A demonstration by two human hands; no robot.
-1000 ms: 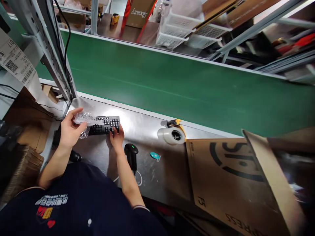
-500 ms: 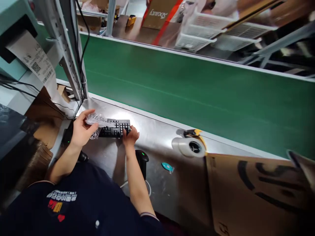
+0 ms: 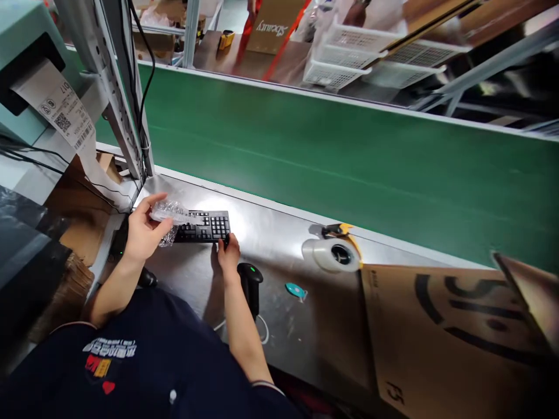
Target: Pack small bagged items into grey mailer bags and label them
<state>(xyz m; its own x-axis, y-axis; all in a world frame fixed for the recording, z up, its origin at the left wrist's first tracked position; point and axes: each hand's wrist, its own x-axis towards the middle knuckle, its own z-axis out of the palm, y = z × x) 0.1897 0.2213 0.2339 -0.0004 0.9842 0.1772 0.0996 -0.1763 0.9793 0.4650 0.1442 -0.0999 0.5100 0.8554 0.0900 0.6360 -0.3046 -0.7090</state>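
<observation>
My left hand [image 3: 147, 228] grips a small bundle of clear bubble wrap [image 3: 169, 213] between thumb and fingers; what is inside the wrap, if anything, I cannot make out. Under and beside the bundle lies a black keyboard [image 3: 205, 226], its left end covered by the wrap and my hand. At the keyboard's near right corner, my right hand [image 3: 229, 251] pinches the edge, thumb on top. A black handheld scanner [image 3: 250, 285] with a green light stands just right of my right forearm.
On the metal bench [image 3: 271, 256] are a teal cutter [image 3: 296, 290], a tape roll in a dispenser [image 3: 338, 254] and a large cardboard box [image 3: 437, 337]. A green conveyor belt [image 3: 332, 151] runs behind. A label printer [image 3: 30, 64] stands left, with white baskets [image 3: 336, 73] beyond the belt.
My right hand has slid down from the keyboard's right side keys to its near right corner. My left hand keeps hold of the bubble wrap. The view has shifted slightly.
</observation>
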